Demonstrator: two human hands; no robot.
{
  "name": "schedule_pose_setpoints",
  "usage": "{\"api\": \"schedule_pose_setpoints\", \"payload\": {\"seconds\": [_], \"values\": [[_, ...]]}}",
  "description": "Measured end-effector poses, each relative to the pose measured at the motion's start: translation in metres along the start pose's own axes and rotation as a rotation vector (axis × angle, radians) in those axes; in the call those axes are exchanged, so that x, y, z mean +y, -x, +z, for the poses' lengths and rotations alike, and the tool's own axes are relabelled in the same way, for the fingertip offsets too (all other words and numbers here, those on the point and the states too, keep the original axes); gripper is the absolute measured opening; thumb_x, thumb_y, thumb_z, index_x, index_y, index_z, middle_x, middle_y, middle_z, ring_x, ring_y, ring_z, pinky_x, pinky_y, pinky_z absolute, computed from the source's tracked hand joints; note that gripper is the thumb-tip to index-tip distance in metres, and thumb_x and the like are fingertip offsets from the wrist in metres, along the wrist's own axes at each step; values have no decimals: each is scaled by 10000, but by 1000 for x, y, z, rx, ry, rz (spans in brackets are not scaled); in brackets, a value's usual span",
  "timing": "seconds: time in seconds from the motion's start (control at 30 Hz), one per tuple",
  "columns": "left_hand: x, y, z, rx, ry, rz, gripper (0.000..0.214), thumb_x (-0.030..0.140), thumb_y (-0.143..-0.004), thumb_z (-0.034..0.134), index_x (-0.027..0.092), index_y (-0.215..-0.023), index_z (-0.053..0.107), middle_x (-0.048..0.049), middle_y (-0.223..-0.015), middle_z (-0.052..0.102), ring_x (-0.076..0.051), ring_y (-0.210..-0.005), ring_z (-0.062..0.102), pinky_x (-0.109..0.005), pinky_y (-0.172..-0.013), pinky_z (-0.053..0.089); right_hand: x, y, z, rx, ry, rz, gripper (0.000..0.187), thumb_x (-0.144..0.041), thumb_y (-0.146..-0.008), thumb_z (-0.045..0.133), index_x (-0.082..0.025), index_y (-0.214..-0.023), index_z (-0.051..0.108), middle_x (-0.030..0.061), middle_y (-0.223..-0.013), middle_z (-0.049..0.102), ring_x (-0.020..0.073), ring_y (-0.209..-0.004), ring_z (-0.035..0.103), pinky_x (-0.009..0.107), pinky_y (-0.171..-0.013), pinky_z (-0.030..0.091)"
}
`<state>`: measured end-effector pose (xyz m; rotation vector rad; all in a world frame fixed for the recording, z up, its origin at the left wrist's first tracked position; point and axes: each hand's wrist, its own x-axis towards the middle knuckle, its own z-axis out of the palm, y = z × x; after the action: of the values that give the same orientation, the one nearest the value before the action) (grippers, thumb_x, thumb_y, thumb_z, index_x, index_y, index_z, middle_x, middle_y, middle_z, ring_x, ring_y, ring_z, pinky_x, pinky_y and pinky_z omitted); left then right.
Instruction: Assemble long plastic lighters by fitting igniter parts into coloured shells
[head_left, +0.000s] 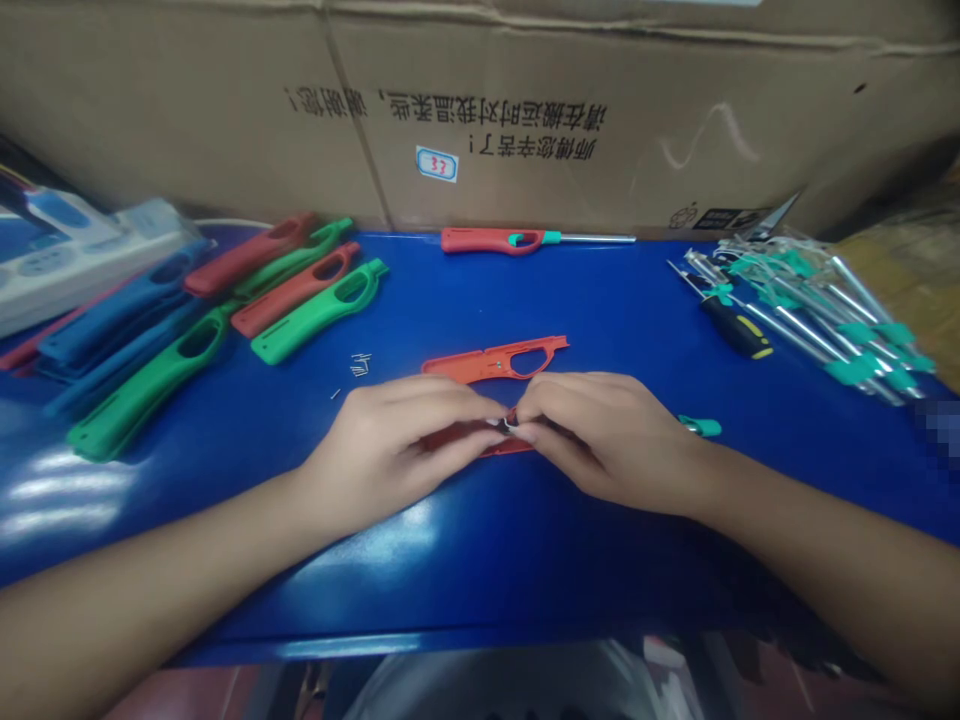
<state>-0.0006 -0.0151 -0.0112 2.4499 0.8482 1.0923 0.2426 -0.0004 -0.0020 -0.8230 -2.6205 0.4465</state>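
My left hand (409, 435) and my right hand (611, 435) meet near the table's middle, each in a pinch of thumb and forefinger. Between their tips is a small dark part with a white bit of wire (507, 424); my fingers hide most of it. Beneath the hands lies an orange-red lighter housing half (508, 446), mostly covered by my fingers. Just beyond my fingertips rests another orange housing half (480, 366), hollow side up, with a trigger loop at its right end.
A finished-looking red lighter (491, 240) lies by the cardboard box (487, 60). Left are green housings (150, 385), blue and red ones, a power strip (45, 280) and small screws (361, 365). Right are a screwdriver (735, 325), metal lighter tubes (817, 310) and a teal-ended piece (700, 426).
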Motion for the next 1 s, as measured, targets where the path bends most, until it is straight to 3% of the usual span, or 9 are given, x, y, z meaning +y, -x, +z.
{"api": "schedule_pose_setpoints", "payload": {"seconds": [0.17,0.53,0.83,1.0], "values": [[0,0,-2,-21,20,65,172,152,-865,802,114,-1021,741,-55,-958,785,-123,-885,736,-204,-880,569,-2,1,1,28,-17,-31,197,-308,-1076,440,-210,-970,574,9,-936,703,157,-821,637,286,-721,426],[1,0,-1,-40,64,42,102,137,-889,765,167,-976,723,-41,-920,778,-150,-841,740,-265,-811,601,-2,1,1,9,-65,-17,178,-307,-1069,464,-207,-991,588,20,-955,726,169,-851,669,296,-745,453],[-1,1,-5,-62,33,102,121,90,-884,751,155,-985,734,-57,-954,793,-159,-900,755,-260,-865,602,-5,1,2,8,-54,-1,123,-303,-1030,531,-211,-977,594,3,-932,723,159,-828,656,289,-746,441],[4,0,-3,-16,17,-16,159,150,-879,772,187,-1029,734,-16,-906,795,-121,-781,738,-221,-760,596,-3,0,2,34,-30,-60,159,-309,-1050,509,-205,-965,594,17,-934,709,157,-837,633,285,-768,437]]}}
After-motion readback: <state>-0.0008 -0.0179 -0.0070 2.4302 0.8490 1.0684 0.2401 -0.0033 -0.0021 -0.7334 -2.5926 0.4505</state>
